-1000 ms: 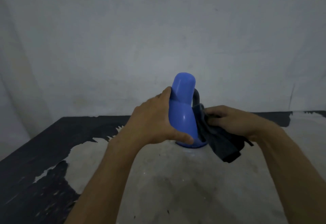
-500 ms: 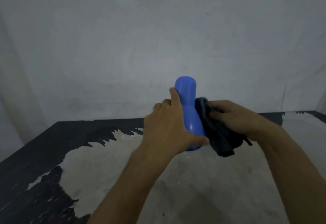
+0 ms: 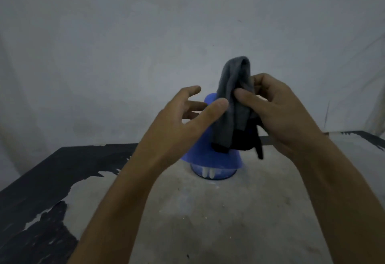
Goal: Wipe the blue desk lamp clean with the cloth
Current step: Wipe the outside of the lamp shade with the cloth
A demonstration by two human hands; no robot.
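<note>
Both hands have lifted off the lamp since half a second ago, and the cloth has come up with the right one; the lamp shade, then clasped, now stands free below them

Item, far left: we record the table [image 3: 208, 222], its dark coating [image 3: 41, 180] peeled back to a pale bare patch that runs across the middle and right. A grey-white wall [image 3: 104, 55] stands behind

Item, left of centre: our left hand [image 3: 183, 118], raised above the table, fingers spread and loosely extended, holding nothing. Its thumb tip lies at the cloth's left edge; we cannot tell whether it touches

Item, centre: blue desk lamp [image 3: 218, 159], standing on the pale patch of the table, near the back edge. We see its rounded top behind the left hand's fingers, its flared shade lower down, and a round base under the shade with two white tubes showing. Much of it is hidden by the hands and cloth

Item, centre right: cloth [image 3: 233, 101], grey, folded over at the top, dark at its hanging lower part, held up in front of the lamp

Item, right: our right hand [image 3: 277, 111], thumb and curled fingers pinching the cloth's right side
</note>
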